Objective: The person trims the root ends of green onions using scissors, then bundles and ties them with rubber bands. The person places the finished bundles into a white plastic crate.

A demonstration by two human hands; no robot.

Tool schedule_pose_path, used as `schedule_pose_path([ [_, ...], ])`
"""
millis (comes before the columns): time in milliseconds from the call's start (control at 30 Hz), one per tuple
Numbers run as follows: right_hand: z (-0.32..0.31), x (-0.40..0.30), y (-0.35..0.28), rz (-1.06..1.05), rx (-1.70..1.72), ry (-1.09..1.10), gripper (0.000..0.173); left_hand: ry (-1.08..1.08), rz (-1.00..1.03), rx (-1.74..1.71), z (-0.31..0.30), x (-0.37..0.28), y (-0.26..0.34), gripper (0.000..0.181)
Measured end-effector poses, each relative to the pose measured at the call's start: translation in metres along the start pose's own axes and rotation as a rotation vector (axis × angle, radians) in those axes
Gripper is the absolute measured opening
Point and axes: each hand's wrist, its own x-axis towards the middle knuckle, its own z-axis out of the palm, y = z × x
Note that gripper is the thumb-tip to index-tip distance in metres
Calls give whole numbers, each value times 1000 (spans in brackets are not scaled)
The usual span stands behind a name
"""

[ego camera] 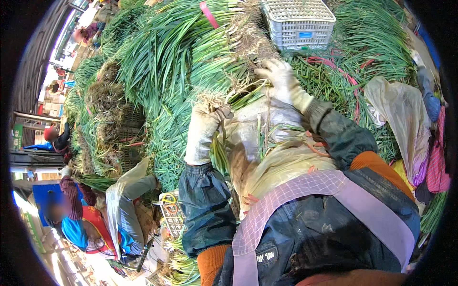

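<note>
My left hand (206,127), in a white knit glove, is closed around a small bunch of green onions. Its pale stringy roots (209,98) stick up above the fist, and green-yellow leaves (219,153) hang below. My right hand (281,80), gloved too, reaches to the root end of a big heap of green onions (214,46). Its fingers are spread over the roots, with no bunch seen in them. A few loose stalks (248,98) lie between both hands. Under them, a soiled plastic sheet (286,157) with stray leaves covers my lap.
A white plastic crate (304,34) stands beyond my right hand, near pink ties (332,64) on loose greens. More onion heaps (372,39) rise at right. A seated person (89,221) works at left; another person's sleeve (425,85) shows at right. A small basket (172,212) sits by my left elbow.
</note>
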Motion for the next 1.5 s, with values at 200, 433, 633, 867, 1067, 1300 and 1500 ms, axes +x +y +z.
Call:
schedule_pose_path([
  [200,-42,21,-70,458,1514,-379,37,-141,-113,-24,33,-5,14,9],
  [433,-40,16,-79,475,1545,-327,38,-31,-144,-178,24,-9,1,7],
  [633,-38,26,-26,618,1169,-41,18,-41,-116,-37,22,-27,19,20],
  [867,-65,9,-73,-14,906,-238,39,-13,210,224,32,-42,29,24],
  [1067,-4,16,38,91,-73,-211,22,246,249,260,-18,-111,74,21],
  [1300,51,6,42,-141,-236,-367,15,204,206,-48,-17,-110,69,31],
  [1500,-3,25,3,-174,362,-163,11,388,226,35,4,-68,50,16],
])
